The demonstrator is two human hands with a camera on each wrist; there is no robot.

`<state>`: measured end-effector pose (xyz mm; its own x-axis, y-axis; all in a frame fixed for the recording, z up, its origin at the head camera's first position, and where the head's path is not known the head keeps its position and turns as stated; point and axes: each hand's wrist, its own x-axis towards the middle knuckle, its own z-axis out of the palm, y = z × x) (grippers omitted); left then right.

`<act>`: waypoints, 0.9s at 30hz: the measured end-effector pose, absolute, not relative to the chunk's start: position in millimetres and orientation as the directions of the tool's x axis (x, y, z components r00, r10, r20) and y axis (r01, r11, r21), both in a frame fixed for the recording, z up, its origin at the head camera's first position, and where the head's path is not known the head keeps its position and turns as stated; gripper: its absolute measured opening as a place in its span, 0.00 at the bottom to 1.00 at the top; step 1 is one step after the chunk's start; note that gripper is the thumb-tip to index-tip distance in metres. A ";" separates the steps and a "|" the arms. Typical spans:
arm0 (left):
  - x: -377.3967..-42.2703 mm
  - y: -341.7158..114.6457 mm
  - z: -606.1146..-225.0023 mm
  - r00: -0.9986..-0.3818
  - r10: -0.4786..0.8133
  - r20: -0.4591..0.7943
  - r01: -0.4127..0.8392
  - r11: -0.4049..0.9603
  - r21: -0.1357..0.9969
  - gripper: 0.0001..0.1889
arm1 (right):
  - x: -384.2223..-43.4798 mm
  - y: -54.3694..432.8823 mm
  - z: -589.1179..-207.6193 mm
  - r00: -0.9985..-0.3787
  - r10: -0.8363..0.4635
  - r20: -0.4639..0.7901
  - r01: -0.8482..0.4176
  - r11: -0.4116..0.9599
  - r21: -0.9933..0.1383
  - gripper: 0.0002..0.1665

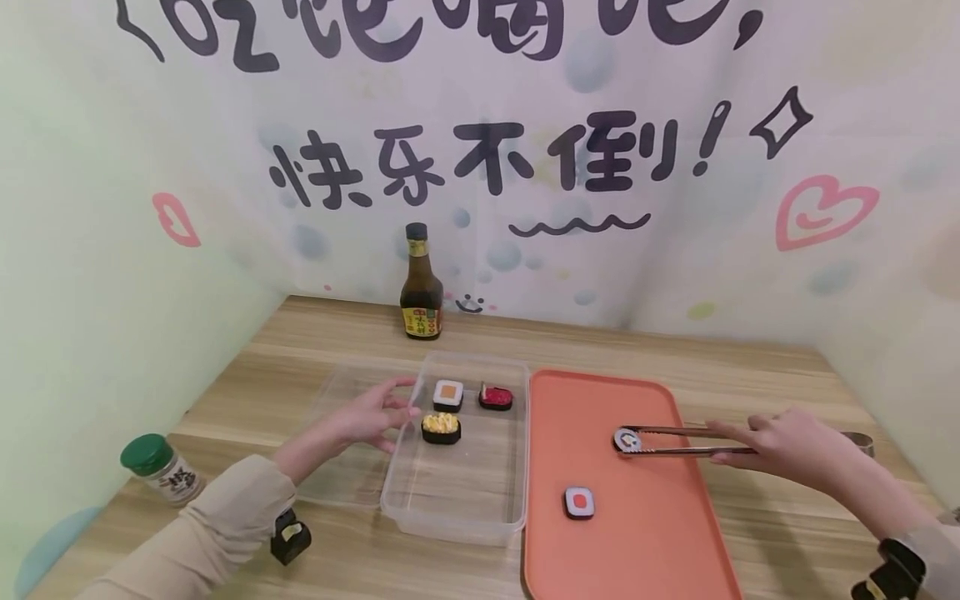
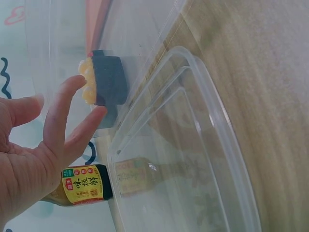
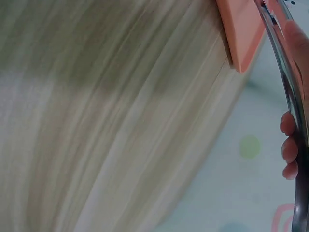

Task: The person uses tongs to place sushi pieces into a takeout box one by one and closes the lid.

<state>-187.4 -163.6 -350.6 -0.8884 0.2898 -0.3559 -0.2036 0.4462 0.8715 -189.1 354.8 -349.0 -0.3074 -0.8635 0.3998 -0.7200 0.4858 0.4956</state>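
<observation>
My right hand (image 1: 787, 450) grips metal tongs (image 1: 693, 452), whose tips are around a round sushi roll (image 1: 627, 440) over the orange tray (image 1: 622, 567). Lower on that tray sits a square sushi roll with a red centre (image 1: 579, 502). At the left wall of a clear plastic container (image 1: 457, 527), my left hand (image 1: 371, 414) has its fingers spread and loosely bent. Inside the container are a corn-topped sushi (image 1: 441, 427), a square roll with an orange centre (image 1: 447, 395) and a red-topped sushi (image 1: 496, 397). The left wrist view shows the fingers (image 2: 58, 113) beside the corn-topped piece.
A clear lid (image 1: 341, 483) lies left of the container, partly under my left arm. Behind stands a dark sauce bottle (image 1: 422, 292). A green-capped shaker (image 1: 165, 471) stands at the table's left edge. A printed cloth (image 1: 480, 250) hangs behind the wooden table (image 1: 337, 325).
</observation>
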 end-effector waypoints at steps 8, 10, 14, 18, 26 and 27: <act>-186.7 -163.7 -348.5 -0.887 0.286 -0.363 -0.206 0.459 0.864 0.31 | -191.5 345.0 -339.7 -0.301 -0.874 0.380 -0.705 0.473 0.529 0.34; -186.4 -163.7 -348.6 -0.886 0.286 -0.364 -0.208 0.456 0.865 0.31 | -194.2 339.6 -334.2 -0.290 -0.878 0.380 -0.698 0.466 0.544 0.32; -186.0 -164.9 -348.7 -0.885 0.293 -0.362 -0.205 0.452 0.868 0.31 | -201.5 321.9 -319.5 -0.261 -0.881 0.394 -0.691 0.455 0.561 0.29; -186.1 -167.1 -348.6 -0.886 0.307 -0.347 -0.189 0.446 0.875 0.32 | -210.3 290.6 -297.8 -0.234 -0.874 0.426 -0.696 0.456 0.554 0.31; -187.2 -165.3 -348.7 -0.884 0.322 -0.339 -0.176 0.443 0.879 0.32 | -209.0 204.5 -256.8 -0.341 -0.901 0.270 -0.766 0.432 0.476 0.27; -187.3 -165.2 -348.9 -0.884 0.321 -0.341 -0.178 0.443 0.878 0.32 | -208.7 193.9 -254.3 -0.350 -0.910 0.225 -0.771 0.416 0.482 0.24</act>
